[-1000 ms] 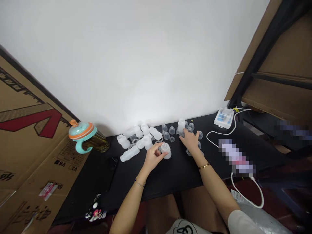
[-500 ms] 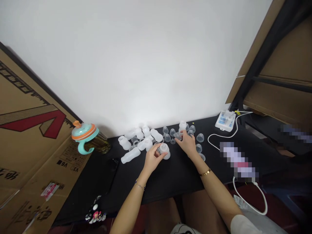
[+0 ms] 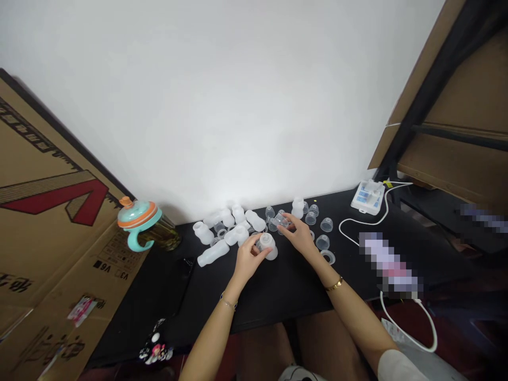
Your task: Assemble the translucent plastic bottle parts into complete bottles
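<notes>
My left hand [image 3: 249, 258] is closed round a translucent white bottle [image 3: 269, 247] that stands upright on the black table. In my right hand [image 3: 296, 233] is a clear cap [image 3: 281, 221], pinched between thumb and fingers, up and to the right of that bottle. Several white bottles [image 3: 214, 253] lie or stand in a cluster left of my hands. Another white bottle [image 3: 297, 207] stands behind my right hand. Several clear domes [image 3: 326, 225] are spread behind and right of it, and a clear ring [image 3: 327, 257] lies nearer to me.
A teal-lidded jug [image 3: 148, 225] stands at the left beside a large cardboard box [image 3: 59, 201]. On the right are a white power strip [image 3: 367, 197], its cable and a blurred pack [image 3: 391, 264]. A dark phone-like object [image 3: 180, 280] and a charm [image 3: 156, 349] lie front left.
My right hand has moved left with the clear cap, closer to the bottle in my left hand. More domes and the ring show at the right. My left hand has stayed in place.
</notes>
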`<control>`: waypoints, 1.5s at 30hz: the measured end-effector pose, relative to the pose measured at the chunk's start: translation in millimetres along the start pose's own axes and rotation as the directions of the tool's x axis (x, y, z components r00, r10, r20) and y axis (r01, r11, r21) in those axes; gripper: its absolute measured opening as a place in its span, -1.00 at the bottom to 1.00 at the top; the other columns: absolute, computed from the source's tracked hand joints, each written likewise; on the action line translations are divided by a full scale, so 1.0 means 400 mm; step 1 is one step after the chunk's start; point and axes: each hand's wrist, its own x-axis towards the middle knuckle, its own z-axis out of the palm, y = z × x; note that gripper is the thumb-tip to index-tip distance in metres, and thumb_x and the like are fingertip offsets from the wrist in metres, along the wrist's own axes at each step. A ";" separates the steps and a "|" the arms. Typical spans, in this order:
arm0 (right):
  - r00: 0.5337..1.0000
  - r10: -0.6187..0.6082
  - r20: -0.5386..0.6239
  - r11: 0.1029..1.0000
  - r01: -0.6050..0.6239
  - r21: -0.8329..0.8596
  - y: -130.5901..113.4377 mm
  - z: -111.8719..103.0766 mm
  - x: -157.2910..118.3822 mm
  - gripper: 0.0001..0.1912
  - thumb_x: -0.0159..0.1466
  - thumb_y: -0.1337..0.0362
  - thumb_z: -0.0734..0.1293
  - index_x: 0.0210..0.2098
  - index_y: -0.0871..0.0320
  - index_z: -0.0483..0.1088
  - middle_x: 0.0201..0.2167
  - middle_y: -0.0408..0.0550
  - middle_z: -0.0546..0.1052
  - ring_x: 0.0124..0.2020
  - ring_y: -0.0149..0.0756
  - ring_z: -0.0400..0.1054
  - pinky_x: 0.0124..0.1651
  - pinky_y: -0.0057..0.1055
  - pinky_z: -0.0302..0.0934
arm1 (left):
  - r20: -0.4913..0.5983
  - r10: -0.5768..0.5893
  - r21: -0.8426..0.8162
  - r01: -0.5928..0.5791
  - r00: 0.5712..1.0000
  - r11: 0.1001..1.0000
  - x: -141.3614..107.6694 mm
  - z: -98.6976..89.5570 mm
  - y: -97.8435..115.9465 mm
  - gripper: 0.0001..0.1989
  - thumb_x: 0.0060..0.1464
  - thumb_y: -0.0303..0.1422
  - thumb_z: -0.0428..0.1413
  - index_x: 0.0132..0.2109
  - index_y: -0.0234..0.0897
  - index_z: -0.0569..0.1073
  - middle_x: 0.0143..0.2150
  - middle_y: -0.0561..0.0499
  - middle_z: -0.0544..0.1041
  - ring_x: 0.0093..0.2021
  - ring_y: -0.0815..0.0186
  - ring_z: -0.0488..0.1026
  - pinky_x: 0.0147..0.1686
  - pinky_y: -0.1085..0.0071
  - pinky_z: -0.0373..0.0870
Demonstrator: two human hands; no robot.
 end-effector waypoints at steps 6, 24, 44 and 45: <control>0.998 -0.050 -0.050 0.999 0.050 0.012 -0.006 0.000 -0.002 -0.52 0.18 0.01 0.43 0.00 0.13 0.45 -0.15 0.02 0.59 -0.42 -0.29 0.45 -0.25 -0.27 0.42 | -0.005 -0.012 0.007 0.012 1.000 1.000 0.000 0.000 -0.008 -0.51 0.05 -0.14 0.30 0.08 -0.30 0.54 -0.34 0.01 0.57 -0.52 0.42 0.36 -0.43 0.46 0.36; 0.991 -0.122 -0.054 0.991 0.124 0.042 -0.027 0.003 -0.021 -0.56 0.22 0.01 0.43 -0.01 0.12 0.50 -0.18 0.01 0.62 -0.38 -0.25 0.46 -0.32 -0.30 0.42 | 0.021 -0.019 -0.009 0.019 1.000 1.000 -0.001 -0.002 0.009 -0.53 0.06 -0.18 0.30 0.07 -0.33 0.53 -0.39 0.04 0.53 -0.52 0.42 0.34 -0.45 0.47 0.33; 0.979 -0.202 -0.017 0.976 0.202 0.077 -0.056 -0.014 -0.033 -0.58 0.31 0.04 0.38 0.09 0.07 0.46 -0.15 0.01 0.57 -0.37 -0.28 0.43 -0.37 -0.33 0.41 | 0.022 -0.007 0.003 0.007 1.000 1.000 -0.001 -0.003 0.013 -0.55 0.05 -0.19 0.31 0.06 -0.31 0.54 -0.44 0.07 0.51 -0.53 0.41 0.34 -0.46 0.47 0.33; 0.978 -0.206 -0.011 0.975 0.206 0.087 -0.057 -0.014 -0.033 -0.58 0.31 0.05 0.37 0.11 0.06 0.45 -0.14 0.00 0.57 -0.37 -0.29 0.43 -0.37 -0.34 0.41 | 0.023 -0.008 0.005 0.008 1.000 1.000 -0.001 -0.004 0.014 -0.55 0.05 -0.20 0.31 0.06 -0.31 0.54 -0.44 0.07 0.51 -0.53 0.41 0.34 -0.46 0.47 0.33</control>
